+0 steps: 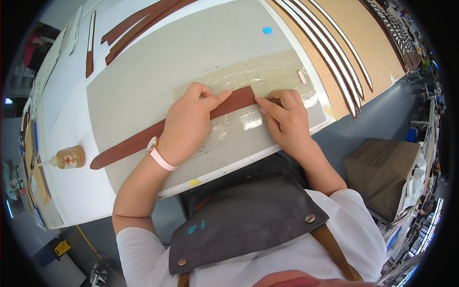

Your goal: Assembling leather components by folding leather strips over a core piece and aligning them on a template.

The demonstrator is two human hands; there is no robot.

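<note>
A long reddish-brown leather strap lies slantwise across a grey mat, its rounded end at the lower left and its square end at the upper right. My left hand rests over the strap's middle and holds it down, one finger stretched along it and the others curled. A watch with a pink band is on that wrist. At the square end, the fingers of my right hand are closed together on the strap's corner. A clear glossy sheet lies beneath this end.
A bottle of amber liquid with a nozzle stands at the left. Brown leather strips lie at the far side, and several white-and-brown strips on a tan board at the right. A blue round piece sits on the grey mat.
</note>
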